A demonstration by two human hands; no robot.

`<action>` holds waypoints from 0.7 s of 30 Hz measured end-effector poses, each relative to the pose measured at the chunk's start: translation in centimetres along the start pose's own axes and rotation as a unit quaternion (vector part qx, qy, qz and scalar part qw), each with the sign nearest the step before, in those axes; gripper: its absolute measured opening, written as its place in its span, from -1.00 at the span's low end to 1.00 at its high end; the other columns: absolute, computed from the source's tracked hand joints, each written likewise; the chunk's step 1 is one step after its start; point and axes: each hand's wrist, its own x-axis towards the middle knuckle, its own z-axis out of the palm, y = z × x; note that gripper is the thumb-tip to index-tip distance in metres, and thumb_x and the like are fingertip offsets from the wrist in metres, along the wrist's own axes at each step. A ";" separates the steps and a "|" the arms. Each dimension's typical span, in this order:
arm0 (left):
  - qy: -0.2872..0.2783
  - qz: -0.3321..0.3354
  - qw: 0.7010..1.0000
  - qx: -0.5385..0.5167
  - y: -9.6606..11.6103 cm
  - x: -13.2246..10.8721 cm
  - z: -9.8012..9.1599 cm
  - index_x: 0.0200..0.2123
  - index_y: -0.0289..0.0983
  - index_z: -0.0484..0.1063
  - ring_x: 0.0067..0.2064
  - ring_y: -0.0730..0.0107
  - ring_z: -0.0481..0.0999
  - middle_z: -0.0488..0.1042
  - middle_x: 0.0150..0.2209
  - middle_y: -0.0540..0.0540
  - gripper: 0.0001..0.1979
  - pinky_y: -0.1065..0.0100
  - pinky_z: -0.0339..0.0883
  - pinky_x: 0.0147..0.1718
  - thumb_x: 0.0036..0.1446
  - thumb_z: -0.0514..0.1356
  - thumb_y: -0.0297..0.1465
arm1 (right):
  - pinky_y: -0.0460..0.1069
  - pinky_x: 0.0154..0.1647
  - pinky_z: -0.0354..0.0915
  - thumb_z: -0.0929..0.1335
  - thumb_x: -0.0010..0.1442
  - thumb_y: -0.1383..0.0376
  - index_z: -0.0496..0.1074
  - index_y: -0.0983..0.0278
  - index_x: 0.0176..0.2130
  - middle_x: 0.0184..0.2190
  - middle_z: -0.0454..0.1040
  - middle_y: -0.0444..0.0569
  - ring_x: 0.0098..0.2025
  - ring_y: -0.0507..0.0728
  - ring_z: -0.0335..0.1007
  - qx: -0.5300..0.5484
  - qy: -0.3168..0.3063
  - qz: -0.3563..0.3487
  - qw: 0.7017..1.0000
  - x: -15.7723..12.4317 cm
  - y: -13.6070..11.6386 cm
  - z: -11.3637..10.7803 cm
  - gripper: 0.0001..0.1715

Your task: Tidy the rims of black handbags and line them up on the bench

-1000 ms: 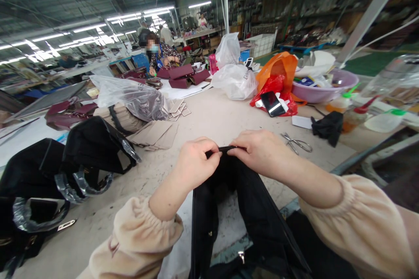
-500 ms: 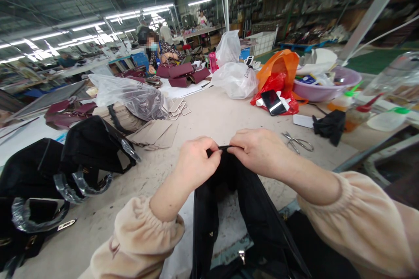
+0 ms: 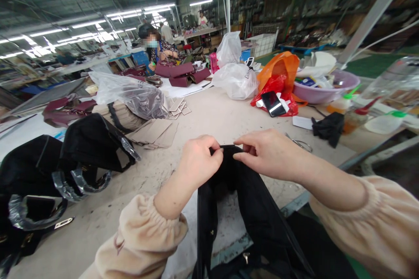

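Observation:
A black fabric bag point(image 3: 262, 209) stands at the table's front edge, its frame-like body open toward me and small metal fittings inside. My left hand point(image 3: 199, 157) pinches the bag's far top edge between thumb and fingers. Beside it, at the right end of the same edge, is my right hand point(image 3: 262, 152). Its thumb and index finger are parted around the edge, with a gap showing between them. Just behind the right hand lie scissors point(image 3: 303, 145), partly covered by it.
To the left sit several black bags point(image 3: 91, 144) with plastic-wrapped handles. Cardboard pieces point(image 3: 155, 133) and a plastic bag point(image 3: 131, 91) lie behind them. A phone point(image 3: 273, 103), red and orange bags point(image 3: 281, 72), a purple basin point(image 3: 327, 91) and glue bottles point(image 3: 358, 115) occupy the right. A co-worker point(image 3: 160, 50) sits farther back.
My right thumb and index finger have parted from their pinch on the bag's edge, and that hand has shifted slightly right, covering more of the scissors. My left hand keeps its pinch.

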 end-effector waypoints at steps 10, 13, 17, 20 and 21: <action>-0.002 -0.011 1.000 -0.002 0.0 0.1 -0.2 -0.54 -0.24 0.46 -0.40 0.40 0.49 0.54 -0.48 0.01 -0.91 0.38 0.30 -0.36 -0.03 0.20 -0.46 | -0.03 -0.32 0.15 0.26 0.23 0.17 0.53 0.18 -0.25 -0.33 0.51 -0.06 -0.29 0.10 0.41 -0.077 0.021 -0.026 0.996 1.0 -1.4 0.3 -0.72; -0.001 -0.007 1.000 -0.003 -0.1 0.1 -0.1 -0.53 -0.24 0.47 -0.39 0.39 0.50 0.54 -0.47 0.01 -0.91 0.37 0.31 -0.35 -0.04 0.19 -0.48 | -0.03 -0.34 0.13 0.25 0.25 0.15 0.54 0.17 -0.26 -0.32 0.50 -0.06 -0.28 0.09 0.40 -0.081 0.027 -0.023 0.996 1.5 -1.6 0.5 -0.70; -0.004 0.002 1.000 -0.008 -0.3 0.2 -0.2 -0.51 -0.24 0.47 -0.38 0.40 0.50 0.54 -0.45 0.01 -0.92 0.38 0.32 -0.33 -0.02 0.19 -0.47 | -0.05 -0.38 0.11 0.26 0.25 0.16 0.55 0.17 -0.31 -0.32 0.47 -0.09 -0.32 0.06 0.38 -0.078 0.026 -0.026 0.996 1.9 -1.6 0.6 -0.71; -0.019 0.002 1.000 -0.014 -0.3 0.2 -0.5 -0.50 -0.24 0.47 -0.37 0.40 0.51 0.55 -0.44 0.01 -0.92 0.38 0.32 -0.32 0.01 0.20 -0.45 | -0.05 -0.39 0.10 0.27 0.24 0.21 0.54 0.20 -0.35 -0.33 0.46 -0.11 -0.35 0.03 0.36 -0.071 0.025 -0.039 0.996 2.1 -1.6 0.6 -0.73; -0.028 0.003 0.999 -0.015 -0.3 0.2 -0.6 -0.49 -0.24 0.47 -0.37 0.40 0.51 0.55 -0.44 0.01 -0.92 0.38 0.33 -0.32 0.02 0.20 -0.44 | -0.05 -0.39 0.09 0.28 0.23 0.22 0.53 0.21 -0.37 -0.33 0.45 -0.11 -0.35 0.03 0.35 -0.070 0.025 -0.042 0.996 2.2 -1.6 0.6 -0.74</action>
